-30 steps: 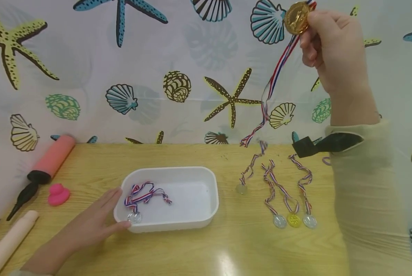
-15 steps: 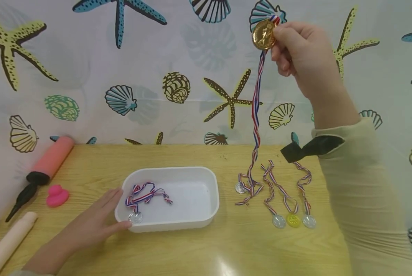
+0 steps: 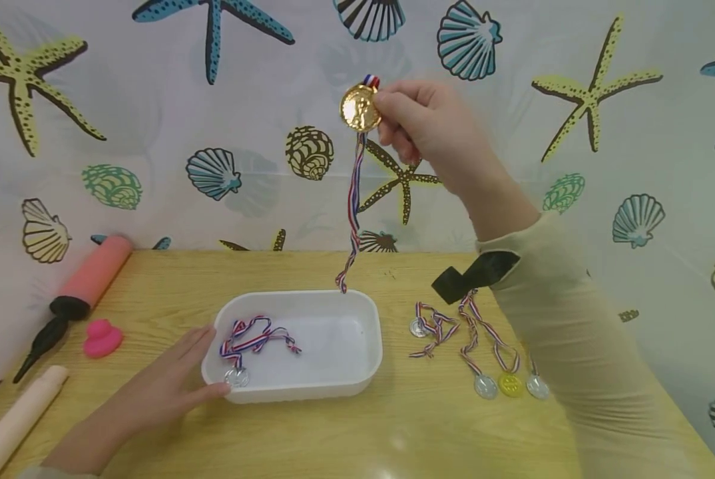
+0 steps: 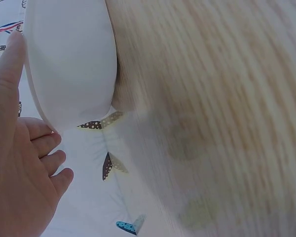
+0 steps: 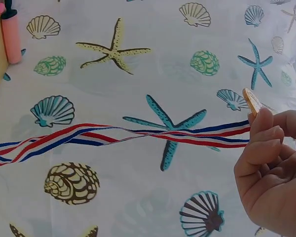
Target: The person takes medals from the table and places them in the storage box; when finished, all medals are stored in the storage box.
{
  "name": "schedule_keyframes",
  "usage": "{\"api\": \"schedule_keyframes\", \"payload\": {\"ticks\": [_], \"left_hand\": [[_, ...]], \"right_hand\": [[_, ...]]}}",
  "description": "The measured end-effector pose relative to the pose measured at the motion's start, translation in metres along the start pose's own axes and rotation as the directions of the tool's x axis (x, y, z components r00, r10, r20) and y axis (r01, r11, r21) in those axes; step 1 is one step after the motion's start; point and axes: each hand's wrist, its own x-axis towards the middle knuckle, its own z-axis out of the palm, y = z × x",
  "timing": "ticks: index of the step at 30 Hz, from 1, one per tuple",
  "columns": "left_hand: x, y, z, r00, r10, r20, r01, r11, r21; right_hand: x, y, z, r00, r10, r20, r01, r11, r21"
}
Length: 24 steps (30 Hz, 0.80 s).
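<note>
Head view: the right hand (image 3: 432, 130) is pinching the gold medal (image 3: 357, 108), probably light, rigid and slick, by its edge, the sensible hold, higher than the white tray (image 3: 303, 392), while its soft ribbon (image 3: 354, 199) is hanging down and the left hand (image 3: 174, 379), fingers extended, is touching the tray.

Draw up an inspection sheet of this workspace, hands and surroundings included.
Surface: yellowish wood-grain table, shiny in front.
Job's things: gold round medal on red-white-blue ribbon; round silver medal inside white oblong plastic tray; three more silver medals and round yellow medal right of it.
Clutter: pink-and-black cylinder, small pink rounded object, long beige rod.
Hands: left hand touches tray's left end; right hand pinches gold medal.
Cables: nothing seen.
Surroundings: white cloth printed with seashells and starfish.
</note>
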Motion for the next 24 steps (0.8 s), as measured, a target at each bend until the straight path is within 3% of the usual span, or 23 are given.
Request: {"api": "schedule_keyframes", "payload": {"ticks": [5,13,19,24], "left_hand": [[0.000,0.000,0.000,1.000,0.002,-0.004,-0.002,1.000,-0.005],[0.000,0.000,0.001,1.000,0.008,-0.005,-0.009,1.000,-0.009],[-0.001,-0.002,0.001,1.000,0.012,-0.017,-0.012,1.000,-0.009],[-0.002,-0.002,0.001,1.000,0.004,-0.015,-0.004,1.000,-0.014]], "right_hand": [[0.000,0.022,0.028,0.989,0.113,0.097,-0.107,0.992,-0.062],[-0.009,0.069,0.069,0.947,0.263,0.183,-0.239,0.960,-0.143],[-0.024,0.123,0.107,0.888,0.373,0.267,-0.307,0.916,-0.257],[-0.043,0.166,0.141,0.820,0.481,0.309,-0.373,0.860,-0.349]]}}
